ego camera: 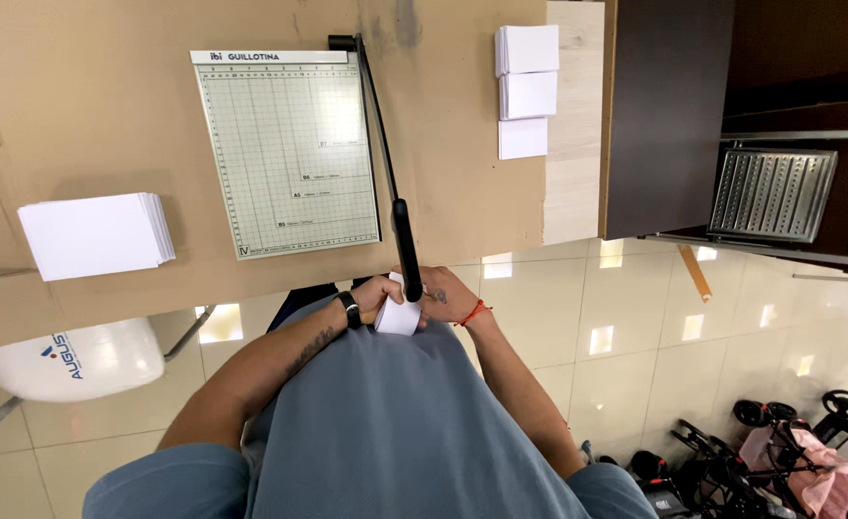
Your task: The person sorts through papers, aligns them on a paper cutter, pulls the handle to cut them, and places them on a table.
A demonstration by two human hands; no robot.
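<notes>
Both hands are closed on one small stack of white cards, held against the belly just below the counter edge. Left hand wraps the stack's left side, fingers curled over its top; a black watch sits on that wrist. Right hand pinches the right side, with a red string at the wrist. Neither hand is spread. The cards' far edge is hidden behind the black cutter handle.

Looks like squaring or gripping the stack, judging by the two-sided hold. To do it well:
- keep thumbs on the faces and fingers on the edges, so the cards can slide flush
- tap the long edge on something flat, not in the air against the shirt
- mind the handle: the blade arm is down along the right side of the guillotine cutter and the handle overhangs the counter edge, right above the knuckles

Further out: the cutter bed is a pale green grid, nothing on it. Three short piles of cut cards lie in a column to the right of the blade, near the counter's right edge. A bigger stack of white sheets sits well apart on the left. A white chair stands on the tiled floor below that.
</notes>
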